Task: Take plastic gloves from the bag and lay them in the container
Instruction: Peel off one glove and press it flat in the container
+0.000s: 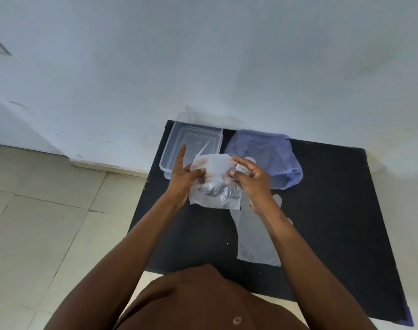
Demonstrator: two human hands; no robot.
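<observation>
A clear plastic bag [215, 184] of thin gloves is held up over the black table. My left hand [183, 176] grips its left edge, with the index finger pointing away. My right hand [249, 177] pinches the bag's right side near its mouth. A clear rectangular container [177, 144] sits at the far left of the table, just beyond my left hand. One translucent glove [255, 236] lies flat on the table under my right forearm.
A bluish translucent lid or bag [269, 151] lies to the right of the container. The black table [334, 210] stands against a pale wall. Tiled floor [48, 222] lies to the left.
</observation>
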